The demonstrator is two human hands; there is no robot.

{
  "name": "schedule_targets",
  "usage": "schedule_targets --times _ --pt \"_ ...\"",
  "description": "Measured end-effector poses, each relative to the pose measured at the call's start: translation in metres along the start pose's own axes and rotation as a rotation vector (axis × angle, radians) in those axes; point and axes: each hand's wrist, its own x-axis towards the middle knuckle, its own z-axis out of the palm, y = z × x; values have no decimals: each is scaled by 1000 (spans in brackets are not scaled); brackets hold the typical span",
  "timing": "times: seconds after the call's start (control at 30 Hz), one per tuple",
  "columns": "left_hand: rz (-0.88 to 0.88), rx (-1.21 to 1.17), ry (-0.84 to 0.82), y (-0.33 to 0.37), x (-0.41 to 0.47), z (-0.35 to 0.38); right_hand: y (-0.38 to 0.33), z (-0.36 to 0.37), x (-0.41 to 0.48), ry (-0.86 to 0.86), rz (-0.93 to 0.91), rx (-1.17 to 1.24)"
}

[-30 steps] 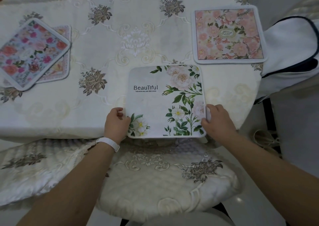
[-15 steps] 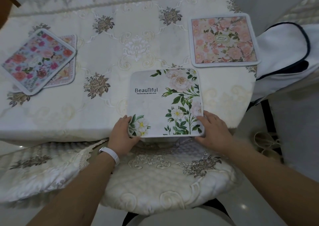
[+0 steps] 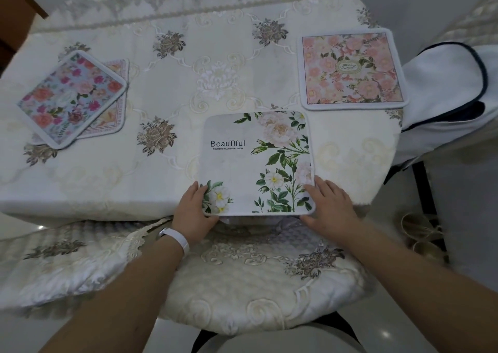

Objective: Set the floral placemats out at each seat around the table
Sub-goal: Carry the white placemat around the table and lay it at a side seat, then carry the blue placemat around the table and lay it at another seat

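Observation:
A white placemat (image 3: 242, 164) with green leaves, white flowers and the word "Beautiful" lies at the table's near edge, its front rim slightly over the edge. My left hand (image 3: 194, 212) grips its near left corner, thumb on top. My right hand (image 3: 328, 204) holds its near right corner. A pink rose placemat (image 3: 350, 69) lies flat at the right side. At the left, a blue-and-pink floral placemat (image 3: 70, 99) rests askew on top of another pale placemat (image 3: 116, 110).
The table (image 3: 188, 64) wears a cream embroidered cloth. A cushioned chair (image 3: 256, 285) stands right below the white placemat, a second cushion (image 3: 59, 261) to its left. A white chair back with dark piping (image 3: 447, 94) is at the right. Sandals (image 3: 420, 234) lie on the floor.
Both hands slid from the placemat's sides down to its near corners. The placemat stays about where it was at the table's edge. The view has tilted slightly.

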Motion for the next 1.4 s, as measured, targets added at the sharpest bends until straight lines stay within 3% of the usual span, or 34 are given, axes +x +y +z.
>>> schedule_targets --times 0.3,0.47,0.67,0.9,1.23,1.4 --pt "-23 -44 -7 10 0 -14 -5 -17 2 -52 6 28" --pt "-49 -142 107 24 -15 -31 -8 -28 2 8 12 131" --pt "5 -158 270 48 -49 -64 -37 -53 17 70 -190 198" --pt "-18 87 413 57 -93 -96 -107 -85 35 92 -475 197" --pt "-191 289 448 -22 -183 -130 -214 -86 -9 119 -783 -1" --pt "-227 251 489 -86 -243 -145 -294 -69 -51 158 -880 -119"
